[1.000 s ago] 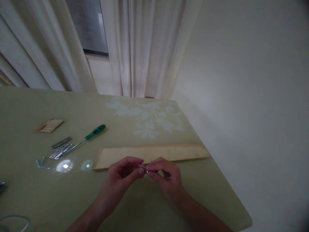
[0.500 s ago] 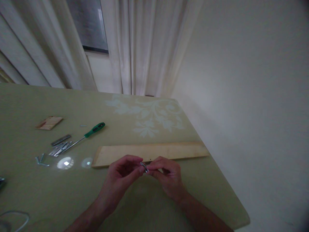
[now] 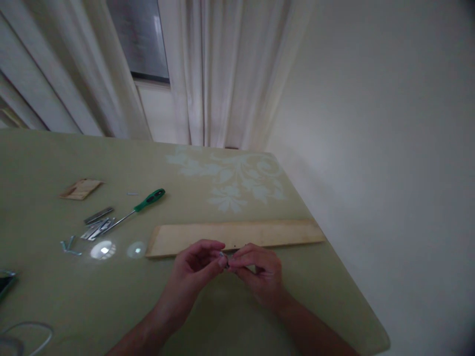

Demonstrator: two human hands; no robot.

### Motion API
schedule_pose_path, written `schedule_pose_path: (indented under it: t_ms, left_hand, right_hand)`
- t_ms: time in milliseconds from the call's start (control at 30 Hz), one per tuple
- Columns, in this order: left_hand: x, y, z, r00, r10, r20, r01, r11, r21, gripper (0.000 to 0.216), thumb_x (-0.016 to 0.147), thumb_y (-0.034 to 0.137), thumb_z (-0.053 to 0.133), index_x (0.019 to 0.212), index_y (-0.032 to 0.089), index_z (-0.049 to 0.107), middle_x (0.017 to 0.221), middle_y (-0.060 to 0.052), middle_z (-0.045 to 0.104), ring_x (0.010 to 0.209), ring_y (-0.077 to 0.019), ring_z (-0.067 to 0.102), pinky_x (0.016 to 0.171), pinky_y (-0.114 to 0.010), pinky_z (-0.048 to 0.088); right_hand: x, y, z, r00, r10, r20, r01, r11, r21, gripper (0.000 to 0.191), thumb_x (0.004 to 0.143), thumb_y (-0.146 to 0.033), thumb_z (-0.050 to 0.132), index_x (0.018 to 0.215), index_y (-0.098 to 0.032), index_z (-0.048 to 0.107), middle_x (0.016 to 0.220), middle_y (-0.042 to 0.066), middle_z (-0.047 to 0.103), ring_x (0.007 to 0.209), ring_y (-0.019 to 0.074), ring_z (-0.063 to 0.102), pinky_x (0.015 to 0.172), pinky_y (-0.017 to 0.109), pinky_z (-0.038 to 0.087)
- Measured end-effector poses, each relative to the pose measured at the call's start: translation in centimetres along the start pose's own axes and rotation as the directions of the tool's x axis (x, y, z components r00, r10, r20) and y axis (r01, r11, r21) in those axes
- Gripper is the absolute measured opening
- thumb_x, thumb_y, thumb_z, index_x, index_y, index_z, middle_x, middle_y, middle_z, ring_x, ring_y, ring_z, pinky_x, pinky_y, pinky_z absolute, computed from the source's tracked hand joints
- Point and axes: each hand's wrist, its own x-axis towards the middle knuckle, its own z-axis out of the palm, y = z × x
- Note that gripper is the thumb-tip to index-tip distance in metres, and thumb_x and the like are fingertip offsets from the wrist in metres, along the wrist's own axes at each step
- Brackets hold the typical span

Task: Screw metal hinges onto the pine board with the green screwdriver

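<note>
Between the fingertips of both hands is a small shiny metal piece [image 3: 224, 259], too small and too covered to name. My left hand [image 3: 196, 269] pinches it from the left with thumb and fingers. From the right, my right hand [image 3: 260, 269] closes thumb and fingertips on it. Both hands are just in front of the near edge of a long pale wooden board [image 3: 208, 235], which lies flat on the table. A small dark dot shows on the board close to my right fingers.
On the left lie a screwdriver [image 3: 148, 200] with a green handle, several metal plates [image 3: 98, 227], some screws [image 3: 70, 245] and a small wooden piece [image 3: 82, 189]. A single small pin or screw [image 3: 132, 194] lies farther back. A pale cable [image 3: 40, 326] curves at lower left. The table [image 3: 334, 306] meets a wall at right.
The metal piece has turned between my fingertips and shows less of itself. The whole view has shifted slightly, so a dark object at the left edge shows more.
</note>
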Motion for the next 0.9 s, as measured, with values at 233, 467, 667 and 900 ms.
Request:
schedule_pose_path:
  t_ms: [233,467,667,900]
  left_hand:
    - [0.9,0.2,-0.4,1.0,-0.007,-0.025,0.007,1.0,-0.007,0.034,0.073,0.043,0.095,0.093,0.019,0.082,0.093,-0.007,0.081,0.088,-0.0198,0.074,0.081,-0.027,0.059]
    - [2.2,0.0,-0.7,0.996,0.013,-0.088,-0.035,0.968,-0.247,0.042,0.066,0.047,0.098,0.085,0.017,0.076,0.107,-0.01,0.081,0.087,-0.0178,0.074,0.079,-0.027,0.058]
    - [4.8,1.1,-4.1,0.872,0.129,-0.472,-0.304,0.899,-0.316,0.042,0.068,0.042,0.098,0.091,0.017,0.072,0.094,-0.005,0.081,0.091,-0.0163,0.077,0.087,-0.026,0.059]
    - [6.2,3.2,-7.0,0.883,0.15,-0.445,-0.376,0.793,-0.478,0.027,0.081,0.028,0.092,0.096,0.02,0.072,0.097,0.002,0.08,0.085,-0.0072,0.075,0.084,-0.017,0.06]
  right_hand:
    - [0.5,0.3,0.2,0.995,0.015,-0.098,-0.022,0.997,-0.072,0.034,0.092,-0.035,0.081,0.124,-0.029,0.073,0.106,0.008,0.075,0.09,0.0202,0.071,0.068,0.03,0.059]
    - [12.6,2.9,4.9,0.933,0.232,0.274,-0.128,0.928,-0.351,0.019,0.103,-0.035,0.062,0.108,-0.021,0.074,0.103,0.005,0.076,0.089,0.0157,0.07,0.077,0.027,0.056]
    - [19.2,9.8,12.8,0.842,0.265,0.47,-0.027,0.89,-0.454,0.036,0.099,-0.028,0.069,0.133,-0.015,0.066,0.136,0.016,0.068,0.109,0.0213,0.069,0.097,0.037,0.053]
    - [19.9,11.4,17.6,0.739,0.189,0.647,0.14,0.896,-0.422,0.03,0.086,-0.013,0.079,0.114,-0.02,0.072,0.129,0.01,0.071,0.126,0.0264,0.058,0.11,0.04,0.042]
